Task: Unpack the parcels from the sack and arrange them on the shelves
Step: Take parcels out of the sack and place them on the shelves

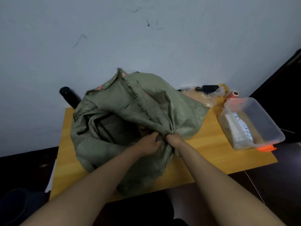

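Observation:
A large olive-green woven sack (pixel 123 115) lies bulging on a small yellow wooden table (pixel 210 154). Its mouth is bunched together at the near side. My left hand (pixel 149 144) and my right hand (pixel 173 140) sit side by side there, both gripping the gathered fabric of the sack's mouth. A bit of brown shows just behind my left hand. No parcel can be made out clearly; the sack hides its contents. No shelves are in view.
A clear plastic box (pixel 251 123) with an orange clasp lies tilted at the table's right end. Behind it are crumpled plastic wrap, a black tool (pixel 210 88) and a red tape roll (pixel 232 95). A black cylinder (pixel 69 97) stands behind the sack, against the pale wall.

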